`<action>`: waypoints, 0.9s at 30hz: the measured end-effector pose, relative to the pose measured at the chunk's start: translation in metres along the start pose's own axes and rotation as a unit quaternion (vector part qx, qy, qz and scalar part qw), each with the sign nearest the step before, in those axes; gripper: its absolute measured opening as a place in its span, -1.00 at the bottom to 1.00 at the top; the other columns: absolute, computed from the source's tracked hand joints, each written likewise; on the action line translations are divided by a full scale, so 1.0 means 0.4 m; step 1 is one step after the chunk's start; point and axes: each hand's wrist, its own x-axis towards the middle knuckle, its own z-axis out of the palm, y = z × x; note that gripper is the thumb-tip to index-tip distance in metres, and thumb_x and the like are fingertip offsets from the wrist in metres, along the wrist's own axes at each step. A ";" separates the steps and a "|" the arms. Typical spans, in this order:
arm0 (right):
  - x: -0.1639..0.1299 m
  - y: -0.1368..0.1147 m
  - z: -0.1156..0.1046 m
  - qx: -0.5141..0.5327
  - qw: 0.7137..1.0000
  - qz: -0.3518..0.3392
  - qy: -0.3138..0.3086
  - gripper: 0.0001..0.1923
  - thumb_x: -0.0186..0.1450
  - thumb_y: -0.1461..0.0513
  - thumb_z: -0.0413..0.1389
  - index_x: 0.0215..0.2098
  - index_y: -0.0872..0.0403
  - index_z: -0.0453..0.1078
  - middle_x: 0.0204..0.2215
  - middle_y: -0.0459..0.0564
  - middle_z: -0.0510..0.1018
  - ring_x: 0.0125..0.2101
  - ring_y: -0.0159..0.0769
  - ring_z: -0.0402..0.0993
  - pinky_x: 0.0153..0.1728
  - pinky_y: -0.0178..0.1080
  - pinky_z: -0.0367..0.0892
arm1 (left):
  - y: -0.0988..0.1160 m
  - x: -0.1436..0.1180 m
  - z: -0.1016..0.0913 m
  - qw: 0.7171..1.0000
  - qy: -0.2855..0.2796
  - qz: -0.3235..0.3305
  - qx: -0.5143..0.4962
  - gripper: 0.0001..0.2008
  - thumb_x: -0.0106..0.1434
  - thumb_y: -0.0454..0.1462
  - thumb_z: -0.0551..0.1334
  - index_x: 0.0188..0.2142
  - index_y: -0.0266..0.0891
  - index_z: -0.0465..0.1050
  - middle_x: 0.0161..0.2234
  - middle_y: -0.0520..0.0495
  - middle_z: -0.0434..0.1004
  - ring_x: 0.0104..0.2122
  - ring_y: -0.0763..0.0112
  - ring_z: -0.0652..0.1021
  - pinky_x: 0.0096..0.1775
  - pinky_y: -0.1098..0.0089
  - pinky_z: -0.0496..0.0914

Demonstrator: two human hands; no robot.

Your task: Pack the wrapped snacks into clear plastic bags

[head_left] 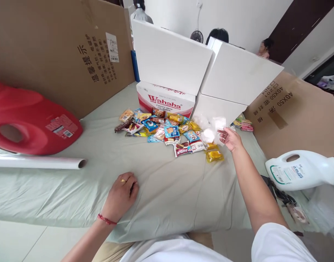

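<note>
Right hand [230, 138] is pinching a crinkly, translucent plastic bag [213, 129] above the heap of glossy snack packets [167, 131]. Left hand [122, 194] is resting loosely curled, empty, on the pale green wrinkled sheet [169, 189].

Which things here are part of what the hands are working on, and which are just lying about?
In hand:
right hand holding clear plastic bag
snack packet pile
left hand resting on sheet

Lying about:
red jug
white jug
white tube
Wahaha box
cardboard panels
</note>
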 end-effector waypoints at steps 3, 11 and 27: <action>-0.035 0.012 0.021 0.076 0.997 -0.010 0.013 -0.66 0.07 0.07 0.37 -0.36 0.06 0.39 -0.45 -0.11 0.59 -0.61 -0.52 0.34 -0.68 -0.49 0.23 | 0.001 0.000 0.000 1.000 -0.007 0.002 0.005 -0.81 0.38 -0.26 0.07 -0.31 -0.18 0.43 -0.15 -0.20 0.57 -0.09 0.15 0.55 -0.04 0.20 0.50; -0.199 0.029 0.108 0.198 0.978 -0.049 -0.033 -0.62 0.03 0.03 0.42 -0.40 0.01 0.37 -0.54 -0.20 0.42 -0.63 -0.54 0.22 -0.70 -0.48 0.13 | -0.005 0.000 -0.001 1.000 -0.001 0.002 -0.016 -0.83 0.36 -0.27 0.10 -0.32 -0.17 0.44 -0.17 -0.17 0.56 -0.09 0.17 0.55 -0.04 0.24 0.49; -0.469 0.199 0.307 -0.225 0.875 -0.422 -0.079 -0.78 0.43 0.27 0.10 -0.10 -0.06 0.59 -0.18 0.03 0.61 -0.18 -0.22 0.55 -0.14 -0.16 0.47 | 0.251 0.229 0.023 0.597 -0.117 -0.344 -0.716 -0.45 -0.01 0.18 0.42 -0.38 -0.27 0.47 -0.43 0.00 0.44 -0.57 0.57 0.38 -0.61 0.51 -0.04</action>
